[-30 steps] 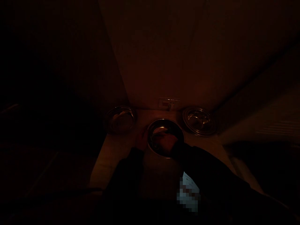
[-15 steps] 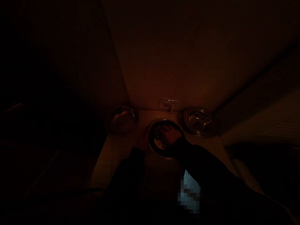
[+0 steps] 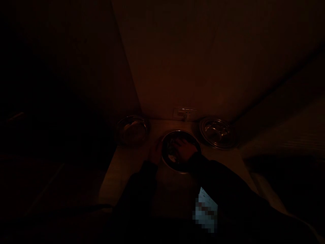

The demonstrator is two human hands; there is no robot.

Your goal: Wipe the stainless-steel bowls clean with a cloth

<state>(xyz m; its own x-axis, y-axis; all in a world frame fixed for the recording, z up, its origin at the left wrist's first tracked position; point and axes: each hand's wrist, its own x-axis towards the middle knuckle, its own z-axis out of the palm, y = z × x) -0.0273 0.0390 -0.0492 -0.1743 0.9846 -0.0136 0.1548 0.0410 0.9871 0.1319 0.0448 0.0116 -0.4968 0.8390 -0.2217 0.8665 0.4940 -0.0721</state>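
Note:
In very dim light, a round bowl (image 3: 181,173) with a shiny rim sits in the middle of the wooden surface. Its inside is dark, with a pale patch (image 3: 172,158) that I cannot make out. My right hand (image 3: 186,149) reaches into the bowl from the right, palm down, fingers apart over the contents. At the bowl's left side, my left hand (image 3: 154,152) is against the rim, its fingers curved along it and mostly lost in shadow. Dark sleeves cover both forearms.
A shiny metal dish (image 3: 133,132) stands back left, and another ringed metal dish (image 3: 217,134) back right, both on the wooden table (image 3: 114,183). A wall socket (image 3: 185,113) with a plug is behind the bowl. A bright, pixelated panel (image 3: 207,211) shows below my right forearm.
My right hand has shifted slightly inside the bowl, and its fingers look more spread. My left hand stays at the rim. The view has barely moved.

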